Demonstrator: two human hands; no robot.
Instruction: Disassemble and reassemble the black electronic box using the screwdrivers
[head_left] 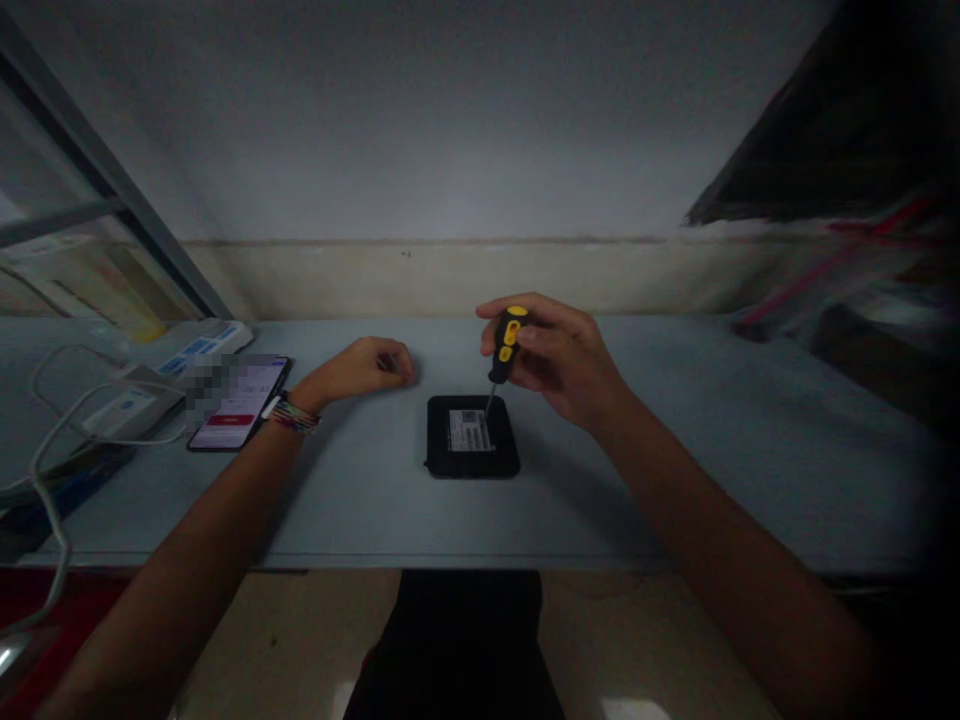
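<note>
My right hand point(559, 355) grips a screwdriver point(508, 345) with a black and yellow handle. Its thin shaft slants down, and the tip is over the white label point(470, 430) on a flat black box point(442, 462); I cannot tell whether it touches. The box has rounded corners and lies label side up on the table. To the left of the box, my left hand point(371, 367) rests on the tabletop with its fingers curled inward. Whether anything is inside those fingers is hidden. A braided bracelet circles the left wrist.
A lit smartphone point(238, 405) lies beside my left forearm. Behind it is a white power strip point(199, 350) with white cables point(46, 480) looping over the left edge. The table point(360, 500) meets a wall at the back. Blurred items with a red strap point(810, 265) stand far right.
</note>
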